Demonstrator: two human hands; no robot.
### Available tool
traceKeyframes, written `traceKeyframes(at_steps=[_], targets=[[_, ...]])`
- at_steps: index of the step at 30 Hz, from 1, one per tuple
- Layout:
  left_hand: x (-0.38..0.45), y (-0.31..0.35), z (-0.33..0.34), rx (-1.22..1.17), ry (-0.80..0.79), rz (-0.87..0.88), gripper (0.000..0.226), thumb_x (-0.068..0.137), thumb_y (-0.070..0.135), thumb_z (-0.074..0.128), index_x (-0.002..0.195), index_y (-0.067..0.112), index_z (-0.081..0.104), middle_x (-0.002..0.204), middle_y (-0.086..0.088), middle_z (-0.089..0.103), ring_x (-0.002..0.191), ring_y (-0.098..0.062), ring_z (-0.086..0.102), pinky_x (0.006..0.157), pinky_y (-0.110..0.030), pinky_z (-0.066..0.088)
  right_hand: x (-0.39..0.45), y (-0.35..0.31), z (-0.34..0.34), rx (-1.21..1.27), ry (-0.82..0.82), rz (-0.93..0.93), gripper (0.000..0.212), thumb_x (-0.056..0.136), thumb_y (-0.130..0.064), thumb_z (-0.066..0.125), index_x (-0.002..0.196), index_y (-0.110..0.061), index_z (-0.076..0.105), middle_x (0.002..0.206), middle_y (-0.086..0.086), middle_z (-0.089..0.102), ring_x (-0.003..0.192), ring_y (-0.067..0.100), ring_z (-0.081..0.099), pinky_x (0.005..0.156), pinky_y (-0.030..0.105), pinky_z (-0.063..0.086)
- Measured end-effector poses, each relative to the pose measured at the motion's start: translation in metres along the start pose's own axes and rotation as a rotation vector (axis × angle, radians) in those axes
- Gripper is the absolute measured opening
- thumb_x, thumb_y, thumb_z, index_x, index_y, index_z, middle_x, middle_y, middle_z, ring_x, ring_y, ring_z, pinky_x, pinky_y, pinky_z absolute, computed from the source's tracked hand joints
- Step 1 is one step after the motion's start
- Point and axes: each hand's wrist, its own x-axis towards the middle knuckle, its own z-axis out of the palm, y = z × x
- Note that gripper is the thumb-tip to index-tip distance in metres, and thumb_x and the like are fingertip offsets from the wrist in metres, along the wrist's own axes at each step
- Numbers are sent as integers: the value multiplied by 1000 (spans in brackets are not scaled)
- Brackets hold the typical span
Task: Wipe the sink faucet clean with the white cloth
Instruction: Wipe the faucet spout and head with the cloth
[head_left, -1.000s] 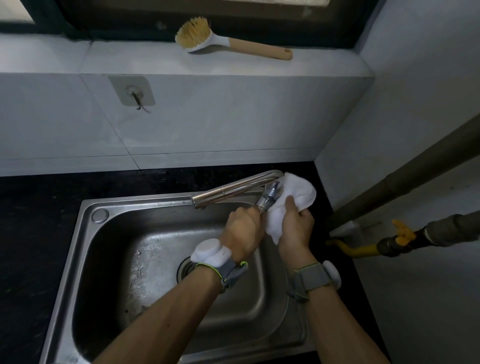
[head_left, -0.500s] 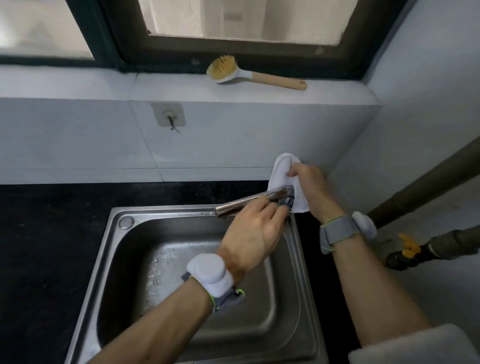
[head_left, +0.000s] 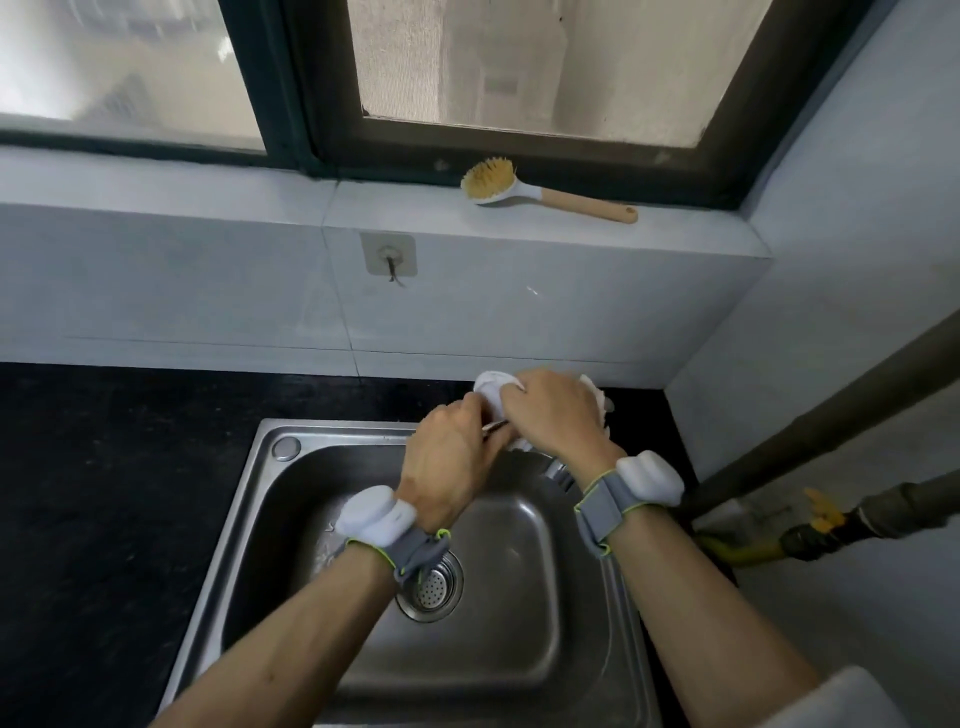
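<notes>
The metal faucet (head_left: 494, 427) stands at the back edge of the steel sink (head_left: 270, 467); only a short sliver of its spout shows between my hands. My right hand (head_left: 553, 415) holds the white cloth (head_left: 491, 387) bunched over the faucet, fingers curled round it. My left hand (head_left: 449, 462) grips the faucet spout just left of the cloth, its fingers wrapped over the metal. Most of the faucet body is hidden under the cloth and both hands.
A dish brush (head_left: 540, 195) with a wooden handle lies on the window ledge. An adhesive hook (head_left: 389, 257) is stuck on the tiled wall. Black countertop (head_left: 104, 493) lies left of the sink. Pipes and a yellow-handled valve (head_left: 821, 514) stand at the right.
The camera has tilted up, showing more window. My right hand has brought the cloth from behind the faucet over its top, and my left hand has closed further round the spout.
</notes>
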Motion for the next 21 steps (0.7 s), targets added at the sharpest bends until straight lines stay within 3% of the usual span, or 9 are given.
traceKeyframes(at_steps=[4, 7, 10, 13, 17, 21], targets=[[-7, -7, -10, -196, -126, -172, 47, 85, 44, 67, 113, 10, 51, 108, -10, 73, 100, -32, 68, 83, -41, 53, -11, -21, 11, 5, 73, -27, 46, 87, -37, 30, 92, -13, 69, 101, 15, 72, 95, 35, 63, 83, 37, 43], [-9, -9, -14, -285, -131, -255, 39, 86, 34, 61, 111, 10, 45, 106, -14, 70, 96, -36, 66, 81, -42, 54, -21, -33, 20, -29, 177, -53, 38, 88, -32, 35, 86, -12, 67, 95, 15, 72, 90, 35, 63, 80, 38, 40], [-14, -11, -18, -374, -145, -241, 41, 83, 34, 59, 114, 15, 40, 107, -8, 67, 96, -31, 65, 80, -38, 52, -38, -35, 30, 82, 307, -118, 23, 79, -31, 37, 69, -17, 53, 76, 9, 68, 76, 33, 59, 77, 40, 41], [-14, -16, -20, -410, -176, -220, 45, 84, 32, 64, 121, 17, 43, 108, -2, 63, 99, -24, 62, 84, -35, 49, -51, -25, 41, 243, 377, -173, 24, 77, -28, 43, 78, -14, 62, 80, 3, 67, 79, 27, 57, 80, 37, 39], [-14, -21, -24, -433, -241, -193, 66, 82, 27, 72, 138, 16, 40, 110, 4, 57, 97, -15, 55, 82, -24, 40, -59, -16, 38, 232, 363, -291, 28, 79, -26, 47, 94, -14, 67, 93, 0, 69, 88, 23, 57, 84, 36, 40], [-15, -21, -23, -463, -243, -169, 64, 77, 38, 78, 130, 19, 48, 113, 3, 66, 94, -12, 60, 77, -22, 44, -45, 5, 21, 140, 188, -373, 34, 79, -31, 43, 95, -13, 67, 91, 3, 69, 86, 25, 59, 83, 36, 42]])
